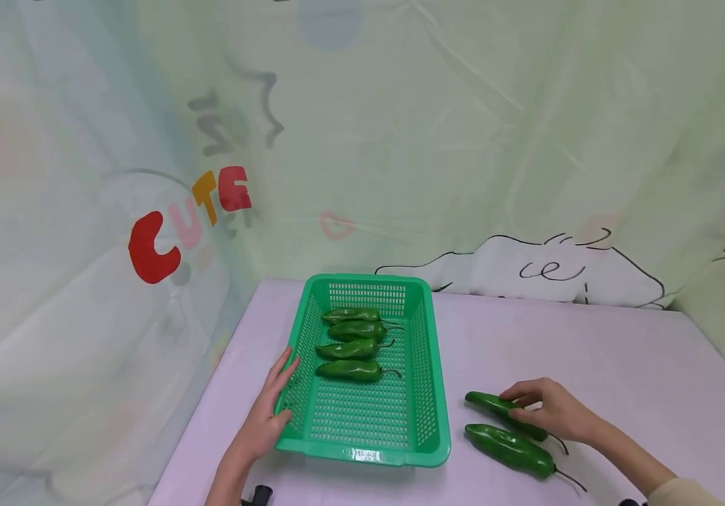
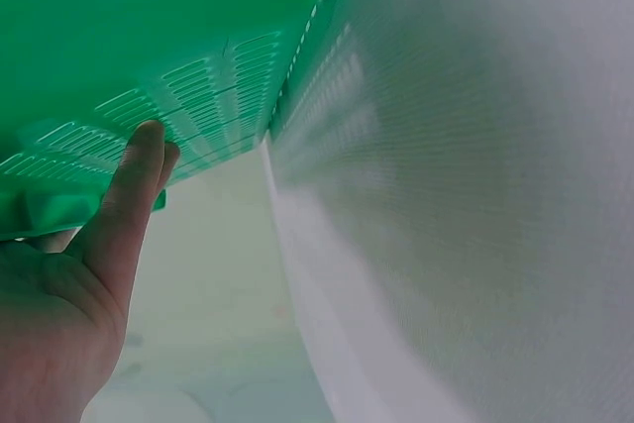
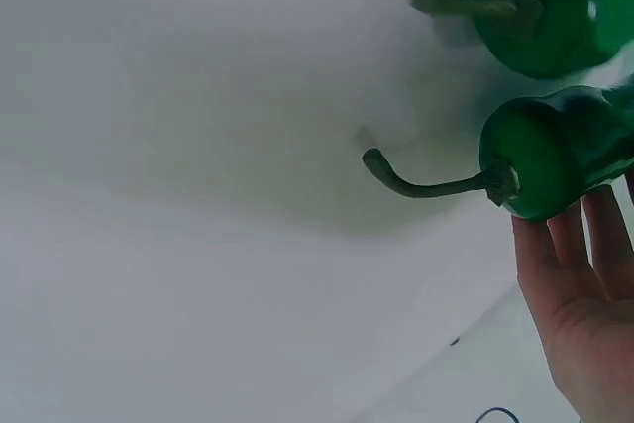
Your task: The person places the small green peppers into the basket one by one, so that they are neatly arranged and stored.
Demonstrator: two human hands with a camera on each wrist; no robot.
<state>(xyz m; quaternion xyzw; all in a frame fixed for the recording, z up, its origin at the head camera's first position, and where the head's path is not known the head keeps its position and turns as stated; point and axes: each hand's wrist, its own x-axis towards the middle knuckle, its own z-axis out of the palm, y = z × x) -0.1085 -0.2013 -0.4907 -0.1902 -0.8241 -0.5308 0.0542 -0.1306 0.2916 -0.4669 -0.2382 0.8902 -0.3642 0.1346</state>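
Note:
My right hand (image 1: 555, 407) grips a long green chili pepper (image 1: 492, 403) from above, thumb on one side and fingers on the other. Its curved stem (image 3: 436, 188) sticks out past the hand in the right wrist view. Another green pepper (image 1: 511, 451) lies beside it, closer to me. My left hand (image 1: 264, 422) rests against the left side of a green plastic basket (image 1: 435, 379), fingers fairly straight and spread at the rim. In the left wrist view, fingertips touch the slotted outer wall (image 2: 208, 86). Several green peppers (image 1: 350, 370) lie in a column inside the basket, stems pointing right.
A pale cloth-covered table (image 1: 590, 351) carries the basket and the loose peppers. Printed fabric (image 1: 400, 140) hangs behind and at the sides. A small black object (image 1: 263, 495) sits by my left forearm.

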